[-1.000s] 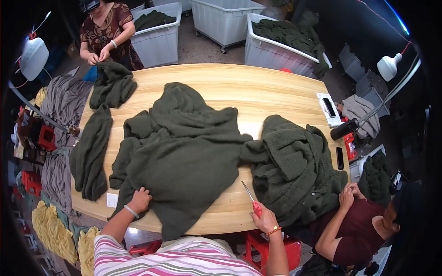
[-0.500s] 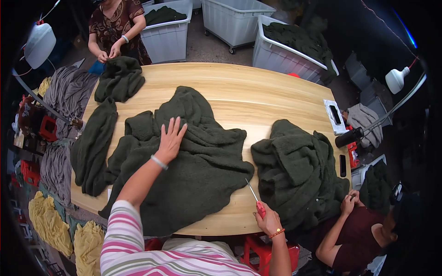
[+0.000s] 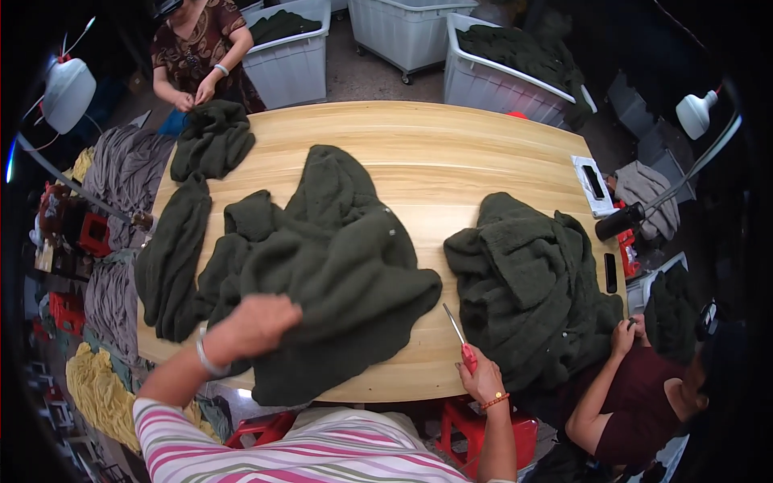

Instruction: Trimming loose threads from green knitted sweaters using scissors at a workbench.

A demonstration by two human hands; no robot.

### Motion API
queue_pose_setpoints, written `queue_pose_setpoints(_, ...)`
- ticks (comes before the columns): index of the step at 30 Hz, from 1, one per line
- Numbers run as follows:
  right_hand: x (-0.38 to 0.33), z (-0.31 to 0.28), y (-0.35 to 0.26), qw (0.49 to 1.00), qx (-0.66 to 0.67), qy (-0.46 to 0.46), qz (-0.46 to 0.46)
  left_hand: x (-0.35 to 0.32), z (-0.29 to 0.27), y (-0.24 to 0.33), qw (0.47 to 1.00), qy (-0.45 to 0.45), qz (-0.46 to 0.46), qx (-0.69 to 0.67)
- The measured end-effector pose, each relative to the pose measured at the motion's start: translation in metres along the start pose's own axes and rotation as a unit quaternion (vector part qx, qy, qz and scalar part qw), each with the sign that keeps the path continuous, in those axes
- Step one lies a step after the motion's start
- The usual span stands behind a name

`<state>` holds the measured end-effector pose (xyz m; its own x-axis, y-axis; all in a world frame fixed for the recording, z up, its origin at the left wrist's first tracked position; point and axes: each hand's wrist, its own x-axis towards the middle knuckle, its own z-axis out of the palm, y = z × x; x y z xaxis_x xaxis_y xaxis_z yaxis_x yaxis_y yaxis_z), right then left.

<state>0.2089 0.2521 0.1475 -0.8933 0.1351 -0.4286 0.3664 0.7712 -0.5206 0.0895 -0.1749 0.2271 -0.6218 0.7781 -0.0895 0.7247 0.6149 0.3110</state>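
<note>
On the wide oval wooden table [image 3: 451, 153] a large dark green fleece garment [image 3: 338, 266] lies spread in front of the person, reaching from the middle of the table to its near edge. To the right, apart from it, a heap of the same green garments [image 3: 531, 290] rests near the right end, and a second person's hand [image 3: 624, 336] touches the near side of this heap. At the left end, a long folded green piece [image 3: 171, 258] hangs over the edge, and a smaller green bundle [image 3: 211, 141] sits at the far left corner, where a third person stands. Behind the table stand white bins [image 3: 499, 76] filled with more green cloth. The person's left hand [image 3: 256, 322] closes its grip on the near left part of the big garment and lifts a fold of it. The right hand [image 3: 483, 380] rests at the near edge of the table, just beside the garment's right hem, and its grip holds small scissors with red handles [image 3: 459, 340], whose blades point away over the bare wood.
</note>
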Motion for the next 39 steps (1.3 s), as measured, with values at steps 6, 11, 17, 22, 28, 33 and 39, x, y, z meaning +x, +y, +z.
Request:
queue_pose_setpoints(6,0.021,0.003,-0.027,0.996,-0.035,-0.022,-0.083,-0.077,0.101,0.069,0.967,-0.196,-0.082,-0.14)
queue_pose_setpoints(11,0.022,0.006,-0.045,0.991,-0.062,-0.046,-0.108,-0.041,0.047,0.089,0.931,-0.031,-0.028,-0.363)
queue_pose_setpoints(17,0.016,0.01,-0.049,0.989,-0.084,-0.061,-0.104,-0.008,-0.063,0.128,0.878,0.115,0.196,-0.421)
queue_pose_setpoints(22,0.013,0.014,-0.041,0.993,-0.062,-0.038,-0.092,0.003,-0.111,0.134,0.853,0.09,0.316,-0.404)
queue_pose_setpoints(28,0.009,0.022,-0.031,0.992,-0.069,-0.079,-0.073,0.006,-0.092,0.154,0.826,0.137,0.315,-0.446)
queue_pose_setpoints(33,0.004,0.021,-0.039,0.993,-0.069,-0.061,-0.079,0.003,-0.097,0.156,0.785,0.142,0.346,-0.493)
queue_pose_setpoints(39,0.004,0.017,-0.029,0.996,-0.048,-0.031,-0.075,0.021,-0.047,0.076,0.821,0.065,0.254,-0.508)
